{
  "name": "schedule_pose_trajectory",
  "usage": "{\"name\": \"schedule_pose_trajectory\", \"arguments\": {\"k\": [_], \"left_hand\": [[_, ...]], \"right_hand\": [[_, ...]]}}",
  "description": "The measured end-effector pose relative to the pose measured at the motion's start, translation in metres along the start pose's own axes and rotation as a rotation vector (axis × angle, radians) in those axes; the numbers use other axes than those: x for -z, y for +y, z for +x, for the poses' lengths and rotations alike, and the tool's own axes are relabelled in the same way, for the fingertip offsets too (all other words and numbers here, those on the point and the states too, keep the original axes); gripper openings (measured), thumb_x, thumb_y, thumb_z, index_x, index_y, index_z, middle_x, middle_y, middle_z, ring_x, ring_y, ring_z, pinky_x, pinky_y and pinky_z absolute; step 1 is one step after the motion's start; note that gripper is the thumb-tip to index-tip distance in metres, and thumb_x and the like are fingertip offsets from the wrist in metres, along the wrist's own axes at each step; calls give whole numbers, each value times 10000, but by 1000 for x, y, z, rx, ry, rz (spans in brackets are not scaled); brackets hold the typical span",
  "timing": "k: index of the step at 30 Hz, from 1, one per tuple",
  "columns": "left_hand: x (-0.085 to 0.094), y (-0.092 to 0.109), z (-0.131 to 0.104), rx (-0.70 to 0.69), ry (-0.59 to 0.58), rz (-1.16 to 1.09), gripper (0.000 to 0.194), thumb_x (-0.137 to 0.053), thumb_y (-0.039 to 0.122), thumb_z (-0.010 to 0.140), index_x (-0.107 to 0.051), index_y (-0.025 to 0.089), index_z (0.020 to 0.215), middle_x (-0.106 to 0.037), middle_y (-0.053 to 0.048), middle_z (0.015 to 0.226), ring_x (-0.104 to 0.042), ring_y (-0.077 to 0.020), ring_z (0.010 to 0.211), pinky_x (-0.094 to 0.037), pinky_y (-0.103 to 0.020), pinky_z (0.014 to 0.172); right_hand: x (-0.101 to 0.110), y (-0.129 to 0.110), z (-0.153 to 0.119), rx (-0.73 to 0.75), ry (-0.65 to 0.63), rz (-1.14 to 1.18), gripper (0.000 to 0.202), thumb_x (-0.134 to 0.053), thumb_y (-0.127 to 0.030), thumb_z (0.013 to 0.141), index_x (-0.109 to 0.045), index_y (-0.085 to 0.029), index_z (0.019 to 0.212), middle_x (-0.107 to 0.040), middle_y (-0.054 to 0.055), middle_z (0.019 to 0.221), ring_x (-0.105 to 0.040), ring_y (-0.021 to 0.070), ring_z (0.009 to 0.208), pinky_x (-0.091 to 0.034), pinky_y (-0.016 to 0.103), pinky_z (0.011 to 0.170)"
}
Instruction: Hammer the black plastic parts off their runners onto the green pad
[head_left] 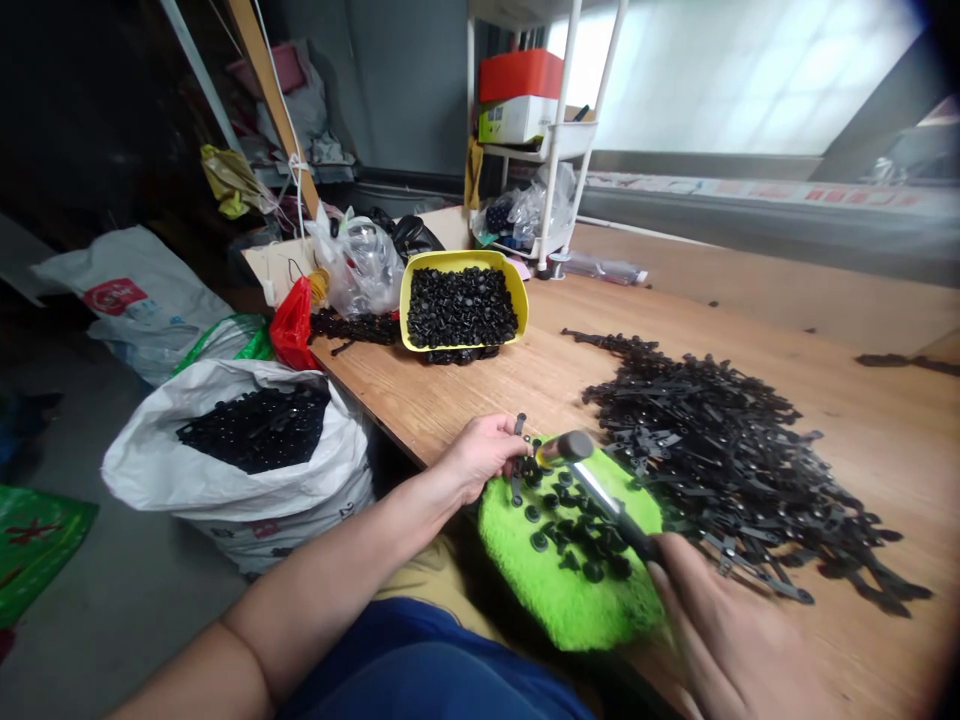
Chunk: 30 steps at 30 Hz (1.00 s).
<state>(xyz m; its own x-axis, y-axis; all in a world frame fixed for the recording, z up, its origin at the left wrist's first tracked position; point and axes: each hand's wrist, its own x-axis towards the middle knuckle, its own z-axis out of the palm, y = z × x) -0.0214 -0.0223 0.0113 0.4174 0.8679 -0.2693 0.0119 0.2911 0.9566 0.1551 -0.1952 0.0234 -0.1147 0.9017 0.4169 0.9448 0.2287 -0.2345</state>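
Note:
My left hand pinches a black strip over the upper left edge of a bright green fluffy cloth. In my right hand is the black handle of a small hammer, its head raised close to my left fingertips. Several round black caps lie loose on the cloth below the hammer. A large heap of black strips spreads over the wooden table to the right of the cloth.
Black caps fill a yellow tray at the table's back left. A white sack holding black parts stands left of the table, near a red bag and clear plastic bags. Behind stands a white rack.

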Motion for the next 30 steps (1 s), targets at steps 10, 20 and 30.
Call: {"name": "schedule_pose_trajectory", "arguments": {"k": [10, 20, 30], "left_hand": [[-4, -2, 1, -102, -47, -99, 118, -566, 87, 607, -471, 142, 650, -529, 35, 510, -452, -48, 383, -333, -149, 378], [-3, -5, -1, -83, -42, -104, 137, -597, 130, 596, -466, 140, 636, -502, 56, 463, -397, -24, 346, -271, -127, 354], [-2, -4, 0, -89, -24, -90, 143, -585, 128, 586, -449, 146, 624, -491, 63, 447, -366, -18, 326, -229, -121, 328]], "right_hand": [[-4, -2, -9, -120, -32, 92, 190, -272, -359, 942, -403, -222, 954, -551, 31, 755, -568, 185, 635, -382, 223, 397], [-8, -2, -7, -54, -168, 50, 181, -243, -249, 920, -399, -204, 1002, -502, 4, 660, -523, 160, 485, -337, 238, 361], [-6, -1, -7, -112, -136, 47, 189, -239, -317, 937, -400, -220, 959, -482, -12, 630, -523, 172, 510, -332, 249, 389]]}}
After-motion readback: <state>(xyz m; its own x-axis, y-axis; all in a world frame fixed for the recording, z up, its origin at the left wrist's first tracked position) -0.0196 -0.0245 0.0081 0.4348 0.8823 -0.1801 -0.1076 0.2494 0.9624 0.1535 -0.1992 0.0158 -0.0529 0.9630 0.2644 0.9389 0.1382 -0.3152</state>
